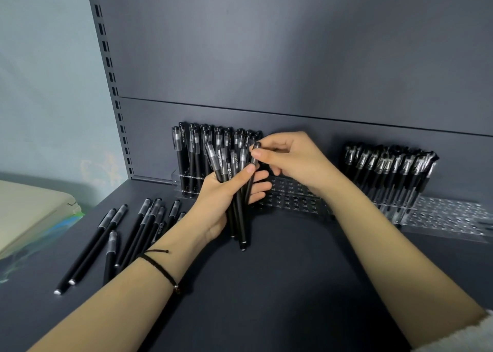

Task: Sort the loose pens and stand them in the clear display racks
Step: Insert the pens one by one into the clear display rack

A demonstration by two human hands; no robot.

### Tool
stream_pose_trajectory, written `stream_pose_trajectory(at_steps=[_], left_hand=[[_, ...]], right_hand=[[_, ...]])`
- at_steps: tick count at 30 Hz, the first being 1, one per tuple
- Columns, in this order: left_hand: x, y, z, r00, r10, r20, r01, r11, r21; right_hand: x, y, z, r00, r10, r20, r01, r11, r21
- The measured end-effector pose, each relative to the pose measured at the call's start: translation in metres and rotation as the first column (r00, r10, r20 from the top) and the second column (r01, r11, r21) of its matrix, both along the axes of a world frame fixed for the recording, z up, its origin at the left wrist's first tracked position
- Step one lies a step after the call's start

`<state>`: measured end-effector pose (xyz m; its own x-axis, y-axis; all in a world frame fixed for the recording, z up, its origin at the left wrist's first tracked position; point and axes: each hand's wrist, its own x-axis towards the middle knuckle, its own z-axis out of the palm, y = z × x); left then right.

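Note:
My left hand [226, 194] grips a bundle of several black pens [238, 218], caps up, just in front of the left clear rack [290, 196]. My right hand [288, 156] pinches the top of one pen [254, 155] in that bundle between thumb and fingers. Many black pens [210, 140] stand in the left part of this rack, and its right part shows bare holes. Several loose black pens [128, 234] lie on the dark shelf at the left. A second clear rack [448, 215] at the right holds a row of standing pens [389, 164].
The dark shelf surface [280, 285] spreads under both forearms. A grey back panel [293, 58] rises behind the racks, with a slotted upright [112, 84] at its left edge. Beyond the shelf's left edge lies a pale cream object [29, 210].

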<state>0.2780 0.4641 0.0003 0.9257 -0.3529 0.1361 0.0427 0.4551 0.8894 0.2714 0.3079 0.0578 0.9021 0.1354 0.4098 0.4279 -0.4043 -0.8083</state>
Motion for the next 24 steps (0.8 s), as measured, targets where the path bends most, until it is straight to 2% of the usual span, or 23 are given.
stream_pose_trajectory(at_steps=[3,6,8,12,14,18,24], left_hand=[[0.000,0.001,0.000,0.999,-0.042,0.011,0.041,0.998,0.054],[0.000,-0.001,0.001,1.000,-0.015,-0.014,0.016,0.993,0.120],[0.000,-0.001,0.001,1.000,0.007,-0.030,-0.003,0.990,0.140],[0.002,-0.001,-0.001,0.998,0.028,-0.048,-0.019,0.983,0.181],[0.004,0.000,-0.003,0.997,0.048,-0.063,-0.034,0.980,0.198],[0.006,-0.001,-0.004,0.998,0.057,-0.041,-0.047,0.976,0.212],[0.009,-0.001,-0.002,0.989,0.097,-0.115,-0.083,0.989,0.126]], right_hand=[[0.000,0.002,0.002,0.998,-0.053,0.020,0.051,0.993,0.104],[0.003,0.001,0.002,0.981,-0.153,0.118,0.141,0.984,0.110],[0.003,0.002,0.002,0.958,-0.221,0.185,0.189,0.966,0.175],[0.006,-0.003,0.006,0.886,-0.413,0.213,0.291,0.851,0.438],[0.009,-0.011,0.006,0.816,-0.522,0.250,0.362,0.798,0.482],[0.010,-0.015,0.000,0.691,-0.628,0.359,0.508,0.775,0.377],[0.017,-0.018,-0.011,0.674,-0.630,0.385,0.581,0.774,0.251]])
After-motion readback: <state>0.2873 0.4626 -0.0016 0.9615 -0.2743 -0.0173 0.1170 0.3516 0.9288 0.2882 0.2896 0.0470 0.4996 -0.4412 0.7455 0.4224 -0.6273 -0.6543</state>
